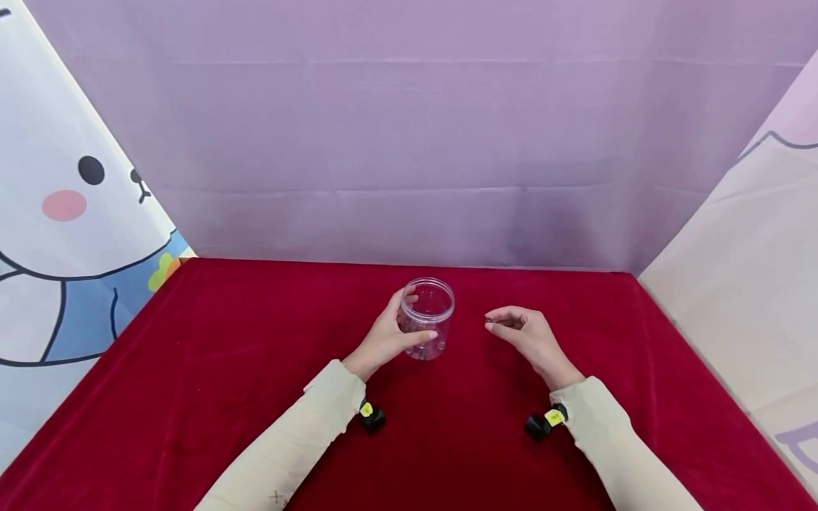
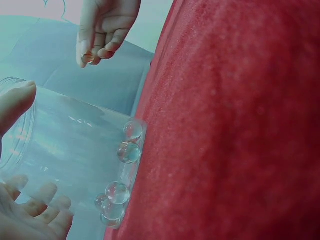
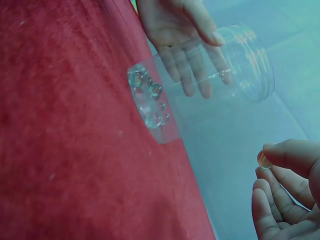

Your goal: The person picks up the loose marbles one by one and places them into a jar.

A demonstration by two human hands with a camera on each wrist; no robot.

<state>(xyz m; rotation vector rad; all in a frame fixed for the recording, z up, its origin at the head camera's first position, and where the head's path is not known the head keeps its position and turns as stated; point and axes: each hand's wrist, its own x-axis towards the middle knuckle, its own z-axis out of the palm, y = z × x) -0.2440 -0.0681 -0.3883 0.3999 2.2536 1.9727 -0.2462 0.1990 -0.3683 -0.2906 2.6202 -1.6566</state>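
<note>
A clear, lidless plastic jar [image 1: 429,323] stands upright on the red cloth, with several clear glass marbles [image 2: 117,193] lying on its bottom. My left hand [image 1: 391,333] grips the jar from the left, thumb across the near side and fingers behind. To the right of the jar, apart from it, is my right hand [image 1: 525,336]. Between its thumb and fingertips it pinches one glass marble [image 3: 263,160], which looks slightly orange in the right wrist view. In the head view that marble is mostly hidden by the fingers.
Red velvety cloth [image 1: 287,312] covers the table. A lilac curtain [image 1: 409,142] hangs behind its far edge. Printed cartoon panels stand at the left [image 1: 64,234] and right [image 1: 754,298]. Each wrist wears a small black camera, one at the left wrist [image 1: 372,419].
</note>
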